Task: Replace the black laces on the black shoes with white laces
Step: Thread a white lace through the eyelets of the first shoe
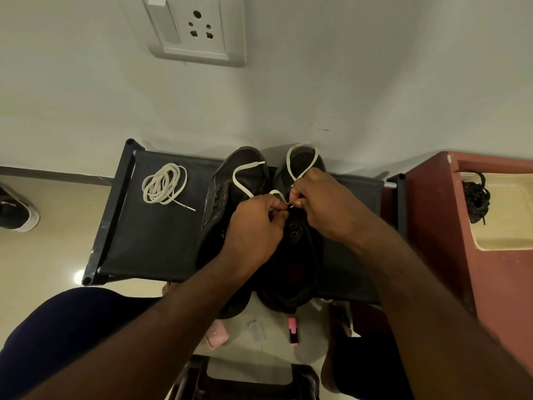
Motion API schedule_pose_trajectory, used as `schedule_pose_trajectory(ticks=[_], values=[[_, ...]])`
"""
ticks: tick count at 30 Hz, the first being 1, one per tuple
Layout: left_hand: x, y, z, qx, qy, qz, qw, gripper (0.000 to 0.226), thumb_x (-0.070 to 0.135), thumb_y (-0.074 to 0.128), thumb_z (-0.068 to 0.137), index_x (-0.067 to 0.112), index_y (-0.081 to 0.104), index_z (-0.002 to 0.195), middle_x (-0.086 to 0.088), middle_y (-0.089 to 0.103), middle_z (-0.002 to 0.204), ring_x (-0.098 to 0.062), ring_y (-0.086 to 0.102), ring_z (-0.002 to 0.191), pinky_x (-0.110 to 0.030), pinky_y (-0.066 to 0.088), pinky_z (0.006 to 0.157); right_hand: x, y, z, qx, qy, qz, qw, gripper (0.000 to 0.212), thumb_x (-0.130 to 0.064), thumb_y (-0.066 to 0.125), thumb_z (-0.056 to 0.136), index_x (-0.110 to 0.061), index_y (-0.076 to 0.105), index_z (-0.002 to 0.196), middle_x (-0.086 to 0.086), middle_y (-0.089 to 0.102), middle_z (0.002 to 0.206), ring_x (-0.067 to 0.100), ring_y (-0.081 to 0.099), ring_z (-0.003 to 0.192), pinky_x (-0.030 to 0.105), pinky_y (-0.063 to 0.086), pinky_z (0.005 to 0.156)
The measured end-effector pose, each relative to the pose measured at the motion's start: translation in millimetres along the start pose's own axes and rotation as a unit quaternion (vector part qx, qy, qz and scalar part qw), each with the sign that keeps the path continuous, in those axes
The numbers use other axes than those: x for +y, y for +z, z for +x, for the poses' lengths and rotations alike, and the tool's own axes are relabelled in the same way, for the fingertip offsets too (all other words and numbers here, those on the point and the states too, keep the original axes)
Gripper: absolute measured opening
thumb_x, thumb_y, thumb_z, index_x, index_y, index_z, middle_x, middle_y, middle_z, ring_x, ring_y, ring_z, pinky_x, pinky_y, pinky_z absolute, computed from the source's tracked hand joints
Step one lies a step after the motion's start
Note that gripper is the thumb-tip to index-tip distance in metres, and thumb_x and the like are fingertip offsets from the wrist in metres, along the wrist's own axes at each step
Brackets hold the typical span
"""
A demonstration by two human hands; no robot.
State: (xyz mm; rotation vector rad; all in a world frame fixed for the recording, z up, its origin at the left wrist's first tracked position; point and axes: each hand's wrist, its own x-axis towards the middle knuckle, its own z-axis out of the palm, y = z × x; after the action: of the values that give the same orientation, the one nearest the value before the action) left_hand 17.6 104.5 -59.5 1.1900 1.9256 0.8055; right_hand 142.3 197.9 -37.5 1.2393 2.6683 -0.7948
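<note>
Two black shoes stand side by side on a dark fabric rack: the left shoe and the right shoe. A white lace loops over the right shoe's toe, and its other end trails across the left shoe. My left hand and my right hand meet over the right shoe's eyelets. Each pinches the white lace near its tip. A second white lace lies coiled on the rack's left part. A bundle of black laces sits on the shelf at right.
A red-brown cabinet with a cream tray stands to the right of the rack. Another shoe lies on the floor at far left. Small pink items lie on the floor below the rack. A wall socket is above.
</note>
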Motion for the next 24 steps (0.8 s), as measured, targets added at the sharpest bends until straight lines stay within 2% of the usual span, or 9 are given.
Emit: schedule_pose_trajectory(ticks=[4,10,13,16,18,21,24], values=[[1,3,0,0.017,0.009,0.032,0.999,0.013,0.022,0.06,0.094,0.022,0.072,0.099,0.009,0.07,0.088,-0.004,0.064,0.078,-0.027,0.054,0.075,5,0,2,0.007,-0.02,0.024,0.999,0.014,-0.009,0.056,0.096,-0.019,0.066,0.098,-0.001,0.047,0.103,0.015,0.047,0.098,0.036,0.048,0.084],[3,1,0,0.01,0.021,0.07,0.997,0.016,0.021,0.055,0.096,0.022,0.07,0.102,0.009,0.067,0.089,-0.005,0.062,0.078,-0.025,0.051,0.071,-3,2,4,0.012,0.004,0.042,0.999,0.015,-0.004,0.057,0.092,-0.014,0.068,0.091,0.0,0.054,0.101,0.015,0.053,0.092,0.038,0.05,0.083],[3,4,-1,0.022,0.025,0.096,0.995,0.015,0.023,0.055,0.096,0.023,0.069,0.103,0.012,0.064,0.09,-0.005,0.058,0.076,-0.019,0.043,0.065,-6,-2,3,0.0,0.023,0.042,0.999,0.018,0.001,0.058,0.087,-0.013,0.07,0.088,0.002,0.059,0.099,0.017,0.058,0.086,0.039,0.052,0.083],[2,5,0,0.026,0.026,0.105,0.994,0.016,0.026,0.057,0.095,0.023,0.07,0.104,0.008,0.065,0.094,-0.008,0.06,0.078,-0.027,0.049,0.069,-9,-4,2,0.009,0.031,0.041,0.999,0.019,-0.001,0.06,0.089,-0.016,0.072,0.09,0.002,0.061,0.101,0.017,0.06,0.087,0.037,0.052,0.083],[3,3,1,0.015,0.031,0.083,0.996,0.015,0.023,0.06,0.094,0.02,0.071,0.104,0.007,0.065,0.09,-0.005,0.06,0.075,-0.028,0.053,0.07,-11,-2,1,0.019,0.032,0.031,0.999,0.018,-0.005,0.061,0.09,-0.019,0.072,0.094,0.002,0.06,0.104,0.017,0.06,0.089,0.036,0.053,0.083],[4,-2,1,-0.005,0.028,0.05,0.998,0.015,0.014,0.061,0.094,0.017,0.071,0.104,0.008,0.066,0.087,-0.001,0.058,0.059,-0.015,0.048,0.057,-13,1,-1,0.038,0.026,0.004,0.999,0.016,-0.008,0.061,0.092,-0.02,0.071,0.098,0.002,0.058,0.107,0.019,0.059,0.091,0.039,0.054,0.081],[3,-3,2,-0.005,0.024,0.036,0.999,0.016,0.013,0.062,0.093,0.015,0.071,0.105,0.002,0.07,0.09,-0.002,0.056,0.053,-0.014,0.045,0.052,-16,2,-1,0.039,0.029,-0.019,0.999,0.017,-0.011,0.06,0.094,-0.021,0.07,0.103,0.001,0.057,0.109,0.019,0.06,0.092,0.037,0.053,0.079]])
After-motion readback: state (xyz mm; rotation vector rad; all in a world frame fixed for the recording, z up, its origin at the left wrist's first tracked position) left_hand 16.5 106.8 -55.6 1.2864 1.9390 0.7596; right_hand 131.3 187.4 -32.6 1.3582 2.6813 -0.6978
